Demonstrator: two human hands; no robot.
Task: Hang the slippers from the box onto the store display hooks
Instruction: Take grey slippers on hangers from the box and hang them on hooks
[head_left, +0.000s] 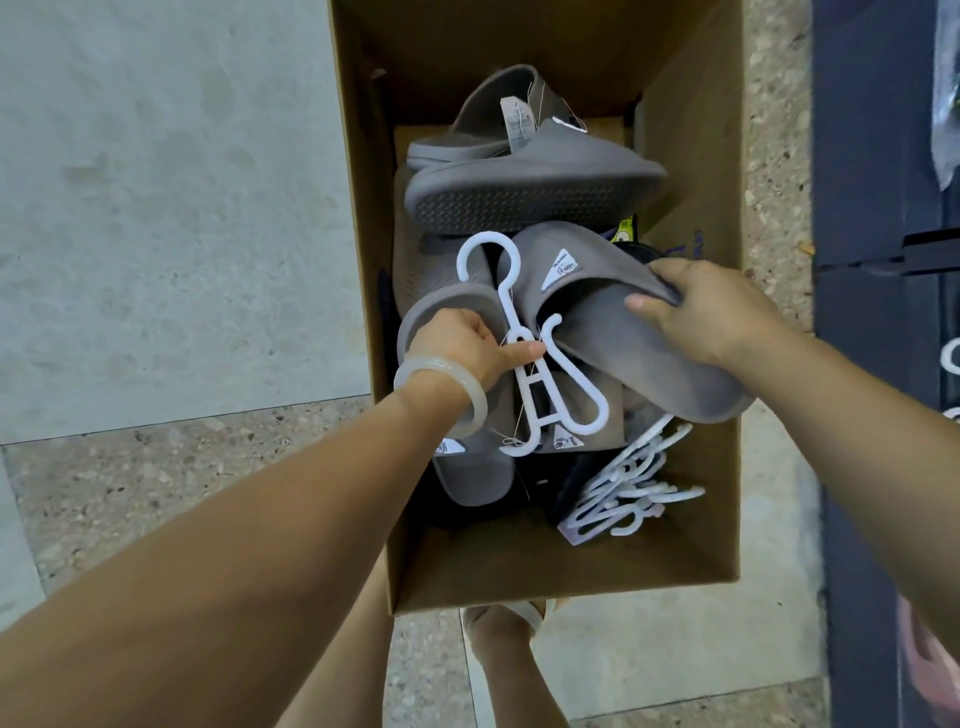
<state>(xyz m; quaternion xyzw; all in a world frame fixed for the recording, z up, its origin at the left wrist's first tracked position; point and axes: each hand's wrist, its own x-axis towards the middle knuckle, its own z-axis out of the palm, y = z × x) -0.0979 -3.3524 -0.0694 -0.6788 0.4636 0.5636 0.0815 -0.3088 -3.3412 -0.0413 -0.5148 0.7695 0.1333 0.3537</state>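
Over the open cardboard box (691, 171), one grey slipper (649, 358) is clasped at its strap by the right hand (711, 317), fingers curled around it. The left hand (467, 348) pinches one white hanger (524, 343). At least four more grey slippers (530, 187) lie inside, beside a bundle of spare hangers (628, 493). Their white triangular labels are unreadable.

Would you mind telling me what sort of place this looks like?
Probably a shop floor during restocking: a cardboard box of tagged grey slippers, loose white hangers, and a dark display fixture beside it.
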